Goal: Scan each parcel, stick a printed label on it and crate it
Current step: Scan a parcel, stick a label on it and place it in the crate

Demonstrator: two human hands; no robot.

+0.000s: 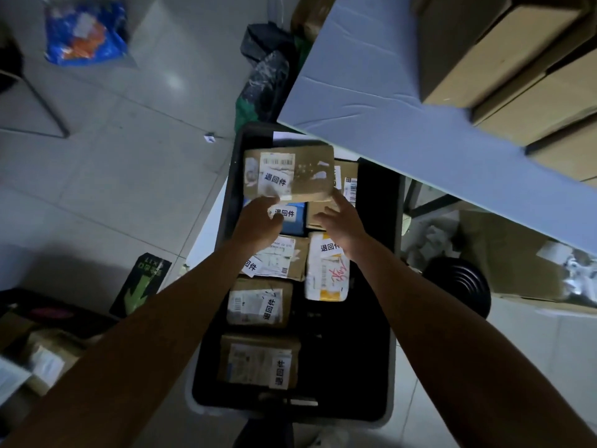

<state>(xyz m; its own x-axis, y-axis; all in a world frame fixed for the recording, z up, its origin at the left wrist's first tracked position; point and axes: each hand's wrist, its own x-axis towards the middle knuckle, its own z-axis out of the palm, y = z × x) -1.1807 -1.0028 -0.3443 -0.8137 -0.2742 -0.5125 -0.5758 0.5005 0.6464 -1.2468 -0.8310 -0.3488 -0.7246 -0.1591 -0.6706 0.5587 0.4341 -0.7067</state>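
Head view: we found our left hand (258, 224) pinching the flat brown cardboard parcel (288, 174) above the black plastic crate (381, 202), right hand (339, 224) spread alongside; seemingly light, stiff, best edge-gripped.

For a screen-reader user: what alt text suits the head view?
Two bare hands, left hand and right hand, hold a labelled brown cardboard parcel over a black plastic crate of labelled parcels, beside a pale grey table.
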